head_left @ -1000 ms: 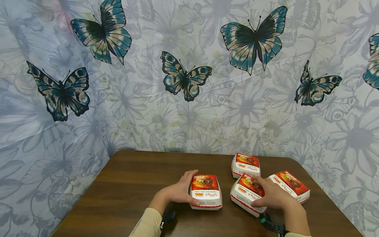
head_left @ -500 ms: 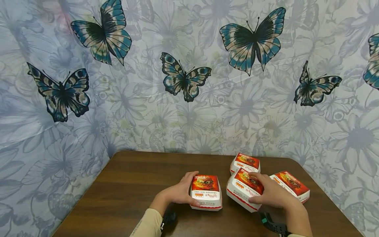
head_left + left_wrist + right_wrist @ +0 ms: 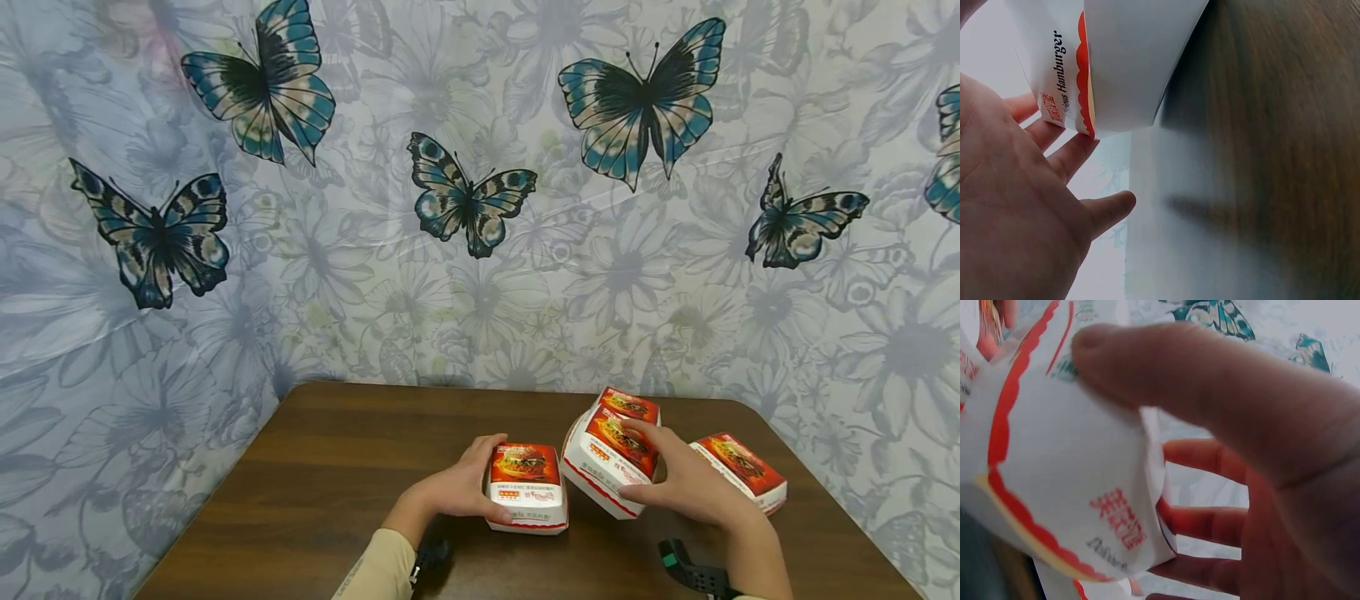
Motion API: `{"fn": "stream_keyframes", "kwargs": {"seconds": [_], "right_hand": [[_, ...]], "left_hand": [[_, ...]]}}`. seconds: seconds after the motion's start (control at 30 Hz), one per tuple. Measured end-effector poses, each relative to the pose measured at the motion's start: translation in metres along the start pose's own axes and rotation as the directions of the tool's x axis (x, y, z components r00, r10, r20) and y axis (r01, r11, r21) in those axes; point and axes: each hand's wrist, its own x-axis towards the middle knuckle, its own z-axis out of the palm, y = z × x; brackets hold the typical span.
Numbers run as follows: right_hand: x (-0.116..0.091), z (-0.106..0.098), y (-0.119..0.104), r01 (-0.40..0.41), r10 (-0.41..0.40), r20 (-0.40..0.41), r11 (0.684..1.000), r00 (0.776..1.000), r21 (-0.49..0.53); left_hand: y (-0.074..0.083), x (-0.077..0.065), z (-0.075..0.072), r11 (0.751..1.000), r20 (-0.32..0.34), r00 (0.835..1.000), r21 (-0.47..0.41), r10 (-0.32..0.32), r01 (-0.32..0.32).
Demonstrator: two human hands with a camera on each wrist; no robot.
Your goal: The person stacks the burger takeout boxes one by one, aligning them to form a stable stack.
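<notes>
My left hand (image 3: 456, 485) grips a white-and-red hamburger box (image 3: 527, 500) on the table, thumb at its near side and fingers along its left and far side. In the left wrist view, fingertips touch the printed side of that box (image 3: 1132, 62). A second hamburger box (image 3: 606, 468) is pinched between the thumb and fingers of my right hand (image 3: 693, 482). It is tilted and raised off the tabletop, close to the right of the first box. The right wrist view shows its printed side (image 3: 1079, 456), with the thumb across it.
Behind the raised box, a third hamburger box (image 3: 632, 403) is partly hidden. Another box (image 3: 742, 468) lies to the right, beyond my right hand. The brown wooden table (image 3: 337, 442) ends at a butterfly-patterned wall covering (image 3: 465, 317).
My right hand has lifted its hamburger box and carried it left, closer to the left one; the box has tilted. The left hand and its box have shifted very slightly right.
</notes>
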Motion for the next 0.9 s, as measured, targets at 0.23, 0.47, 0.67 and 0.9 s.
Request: {"fn": "stream_keyframes", "kwargs": {"seconds": [0.23,0.47,0.67,0.9], "right_hand": [[0.002,0.006,-0.011,0.104,-0.102,-0.044,0.994,0.994,0.041],[0.008,0.016,-0.018,0.091,-0.088,-0.032,0.991,0.996,0.098],[0.013,0.021,-0.025,0.124,-0.122,-0.026,0.987,0.992,0.100],[0.017,0.027,-0.030,0.202,-0.200,-0.041,0.977,0.979,0.073]], "left_hand": [[-0.001,0.000,0.002,1.000,-0.011,1.000,-0.005,0.012,-0.012],[-0.001,0.001,0.004,1.000,-0.009,1.000,-0.002,0.013,-0.013],[0.000,0.001,0.004,1.000,0.004,1.000,-0.021,0.015,-0.015],[0.001,0.000,0.004,1.000,0.006,1.000,-0.023,0.004,-0.004]]}}
